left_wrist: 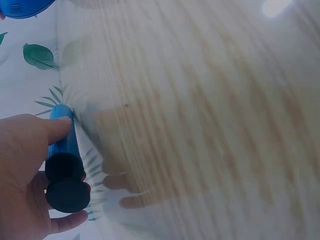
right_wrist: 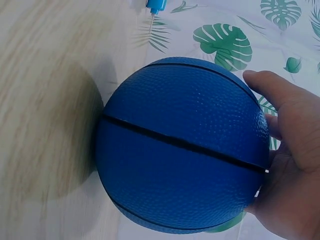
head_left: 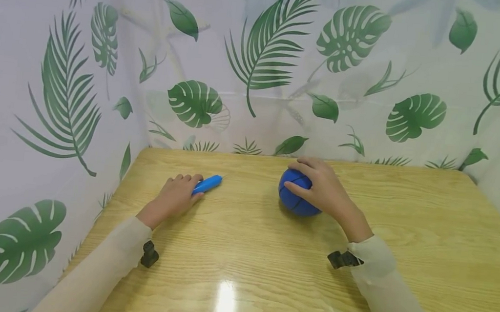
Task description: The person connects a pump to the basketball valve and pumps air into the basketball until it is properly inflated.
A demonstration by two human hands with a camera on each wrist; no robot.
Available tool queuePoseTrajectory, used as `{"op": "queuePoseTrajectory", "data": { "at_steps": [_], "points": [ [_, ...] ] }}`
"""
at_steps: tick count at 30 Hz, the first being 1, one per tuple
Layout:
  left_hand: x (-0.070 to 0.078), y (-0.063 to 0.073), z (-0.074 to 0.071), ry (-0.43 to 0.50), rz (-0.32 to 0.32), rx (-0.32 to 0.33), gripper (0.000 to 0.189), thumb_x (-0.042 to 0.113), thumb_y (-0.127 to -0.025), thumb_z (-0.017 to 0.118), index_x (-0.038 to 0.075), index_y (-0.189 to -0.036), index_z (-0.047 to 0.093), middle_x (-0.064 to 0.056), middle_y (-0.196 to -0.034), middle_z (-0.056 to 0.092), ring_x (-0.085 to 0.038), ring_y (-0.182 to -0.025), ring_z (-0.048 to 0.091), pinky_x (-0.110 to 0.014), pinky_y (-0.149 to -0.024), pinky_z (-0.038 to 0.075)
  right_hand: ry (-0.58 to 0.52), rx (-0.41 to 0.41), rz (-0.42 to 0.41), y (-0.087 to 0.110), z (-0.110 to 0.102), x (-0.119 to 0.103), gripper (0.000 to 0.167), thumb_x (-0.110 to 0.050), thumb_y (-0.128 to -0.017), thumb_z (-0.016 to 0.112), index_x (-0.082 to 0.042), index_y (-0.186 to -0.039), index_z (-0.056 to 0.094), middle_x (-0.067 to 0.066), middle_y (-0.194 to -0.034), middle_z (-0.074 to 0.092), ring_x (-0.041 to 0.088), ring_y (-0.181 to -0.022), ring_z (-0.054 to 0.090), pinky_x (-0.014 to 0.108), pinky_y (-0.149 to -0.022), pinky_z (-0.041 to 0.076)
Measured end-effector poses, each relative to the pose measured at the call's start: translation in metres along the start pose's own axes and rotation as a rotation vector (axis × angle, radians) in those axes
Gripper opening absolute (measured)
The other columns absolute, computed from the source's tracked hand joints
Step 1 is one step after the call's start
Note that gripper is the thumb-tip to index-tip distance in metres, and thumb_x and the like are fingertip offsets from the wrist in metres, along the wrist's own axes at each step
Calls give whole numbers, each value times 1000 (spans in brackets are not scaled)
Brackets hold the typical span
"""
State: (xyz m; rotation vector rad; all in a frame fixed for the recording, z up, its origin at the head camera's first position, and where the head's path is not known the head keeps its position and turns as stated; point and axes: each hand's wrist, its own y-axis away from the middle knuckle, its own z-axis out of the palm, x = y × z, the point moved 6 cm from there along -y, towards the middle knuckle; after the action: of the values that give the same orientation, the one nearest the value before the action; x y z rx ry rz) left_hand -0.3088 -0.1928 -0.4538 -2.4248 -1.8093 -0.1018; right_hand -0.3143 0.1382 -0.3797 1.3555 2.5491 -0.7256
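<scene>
On the left, my left hand (head_left: 176,194) grips a small blue ball pump (head_left: 207,185) just over the wooden table. Its thin needle (right_wrist: 153,21) points away from the hand, to the upper right in the head view. In the left wrist view the thumb lies along the blue barrel (left_wrist: 64,142), and the black handle end (left_wrist: 68,196) faces the camera. A blue ball (head_left: 297,206) with black grooves sits right of centre on the table. My right hand (head_left: 324,186) holds it from above and the right, thumb and fingers spread round its surface.
The light wooden table (head_left: 234,243) reaches back to a white sheet (head_left: 279,124) printed with green leaves, which also hangs at both sides. Black wrist mounts (head_left: 149,254) sit over the cream sleeves (head_left: 105,257).
</scene>
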Motion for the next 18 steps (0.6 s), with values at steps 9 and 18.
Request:
{"op": "queuePoseTrajectory", "data": {
  "at_steps": [9,18],
  "points": [
    [-3,-3,5,3,-31,-75,57,37,-107,53,4,-151,41,-23,-144,55,-44,-132,51,-62,-106,43,2,10,-27,0,2,-1,49,-36,-93,76,-9,-132,67,22,-143,56,44,-136,49,66,-107,43],
    [-2,-9,5,2,-29,-79,59,40,-107,51,4,-153,40,-23,-143,55,-43,-131,52,-61,-106,42,12,6,-33,0,1,-2,49,-37,-92,76,-9,-132,67,21,-144,56,44,-136,48,66,-108,43]
  ]
}}
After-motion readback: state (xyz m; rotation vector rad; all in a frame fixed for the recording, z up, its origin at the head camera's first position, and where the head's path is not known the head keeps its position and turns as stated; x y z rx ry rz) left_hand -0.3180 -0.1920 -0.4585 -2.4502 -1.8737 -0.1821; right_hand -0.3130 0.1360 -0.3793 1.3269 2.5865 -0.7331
